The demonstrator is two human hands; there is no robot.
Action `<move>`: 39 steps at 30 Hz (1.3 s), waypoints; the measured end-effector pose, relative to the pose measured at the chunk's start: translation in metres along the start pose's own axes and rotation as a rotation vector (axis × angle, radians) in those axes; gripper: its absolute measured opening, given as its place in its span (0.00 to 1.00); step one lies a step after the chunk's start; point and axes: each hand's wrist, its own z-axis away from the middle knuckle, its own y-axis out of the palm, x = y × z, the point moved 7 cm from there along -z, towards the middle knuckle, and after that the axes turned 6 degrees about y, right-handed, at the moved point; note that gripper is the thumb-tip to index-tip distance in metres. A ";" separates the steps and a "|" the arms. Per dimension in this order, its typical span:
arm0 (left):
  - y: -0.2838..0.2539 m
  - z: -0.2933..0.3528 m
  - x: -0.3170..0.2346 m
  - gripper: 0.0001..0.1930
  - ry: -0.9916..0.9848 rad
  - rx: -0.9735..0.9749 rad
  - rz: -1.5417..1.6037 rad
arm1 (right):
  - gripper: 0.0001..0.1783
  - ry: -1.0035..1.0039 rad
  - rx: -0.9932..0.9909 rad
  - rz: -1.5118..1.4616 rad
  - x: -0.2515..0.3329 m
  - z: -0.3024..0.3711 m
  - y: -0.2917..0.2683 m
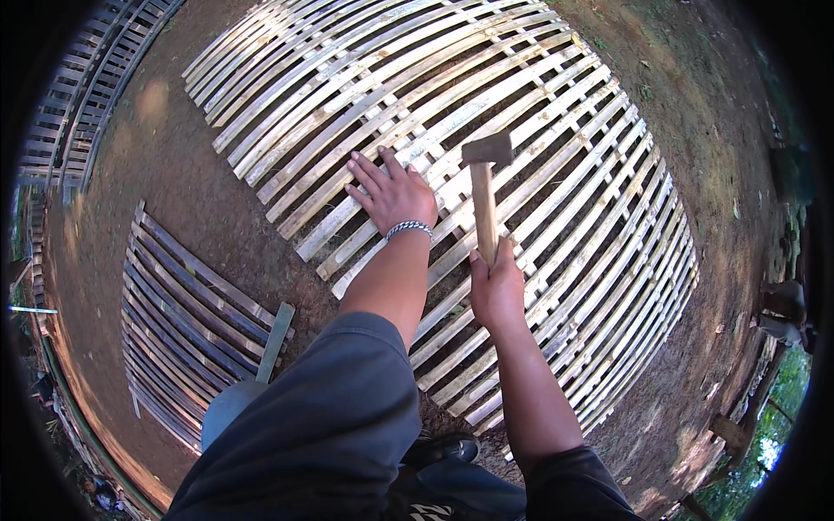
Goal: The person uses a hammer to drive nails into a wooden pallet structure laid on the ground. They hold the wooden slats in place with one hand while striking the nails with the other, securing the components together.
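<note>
At the far left stand dark slatted panels (95,95), cut off by the rim of the view. Right of them, on the bare brown ground (187,187), lies a small panel (187,304) of grey-brown slats, a greenish board (275,341) at its near right edge. The big panel (452,185) fills the middle, flat on the ground: long pale slats, weathered and blotched with brown, set side by side with narrow gaps over crosspieces. The left hand (397,195) lies palm down on its slats, fingers spread, the arm reaching straight forward, a chain bracelet (409,227) at the wrist. Below, white print (430,512) on dark cloth is cut off at the lower edge, near a dark shoe (445,449). The right hand (498,291) is closed round the lower handle of a hammer (485,204), forearm angled up and leftward; the pale wooden handle points away, its dark brown head above the slats.
</note>
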 end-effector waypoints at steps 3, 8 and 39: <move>0.003 0.002 0.003 0.34 -0.007 0.011 -0.003 | 0.21 -0.090 -0.288 -0.281 0.002 0.016 -0.010; 0.003 0.003 0.000 0.34 0.006 0.012 0.001 | 0.20 0.011 -0.006 0.036 -0.004 -0.005 -0.006; 0.002 -0.001 0.002 0.33 -0.007 0.022 0.012 | 0.24 -0.180 -0.096 0.104 -0.006 0.010 -0.037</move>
